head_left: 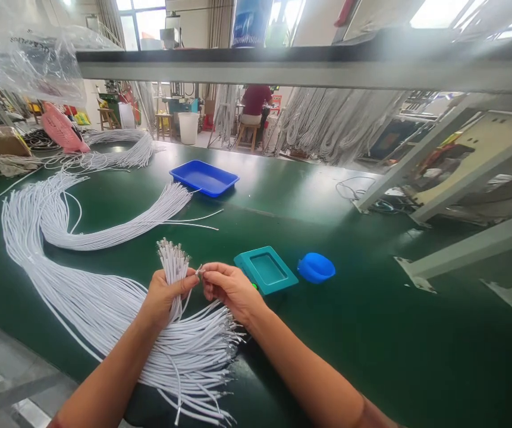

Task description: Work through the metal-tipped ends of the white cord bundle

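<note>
My left hand [163, 295] grips an upright bundle of thin white cables [173, 261], their metal-tipped ends pointing up. My right hand [228, 289] pinches the tip of one cable [199, 271] between thumb and fingers, right beside the left thumb. Below my hands a large fan of white cables [104, 309] lies on the green table [327, 333], their ends spread toward the front edge. A teal rectangular tray [265, 270] sits just right of my right hand, with a small blue bowl [316, 267] beside it.
A second looped bundle of white cables [117, 229] lies behind, near a blue tray [204, 178]. More cables and a pink object [62, 129] sit far left. A metal shelf frame [461, 154] stands at right. A person [256, 104] sits on a stool in the background.
</note>
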